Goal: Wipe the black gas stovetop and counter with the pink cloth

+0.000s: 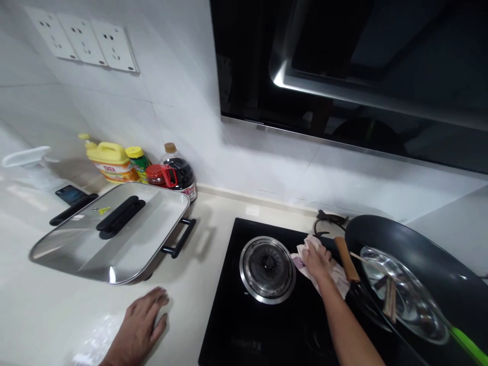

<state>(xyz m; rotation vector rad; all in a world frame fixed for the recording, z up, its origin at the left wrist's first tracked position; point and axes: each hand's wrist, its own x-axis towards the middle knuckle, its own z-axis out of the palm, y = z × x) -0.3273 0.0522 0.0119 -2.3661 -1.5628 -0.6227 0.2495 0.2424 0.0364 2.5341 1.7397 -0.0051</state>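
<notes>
My right hand (317, 259) presses a pale pink cloth (338, 277) onto the black glass cooktop (244, 320), its fingers closed around part of it. Just left of the cloth is a round burner (268, 269) with a shiny metal ring and no pan support on it. My left hand (143, 320) lies on the white counter (183, 325), fingers stretched out and holding nothing. Beyond that hand stands a rectangular electric pan (175, 239) under a glass lid (87, 249) with a black handle.
A large dark wok (392, 236) holding metal dishes sits at the right, its wooden handle (346, 259) beside the cloth. Behind it lies a black pan support (331, 218). Bottles, including a dark sauce jug (181, 173), line the wall. A range hood (343, 101) hangs overhead.
</notes>
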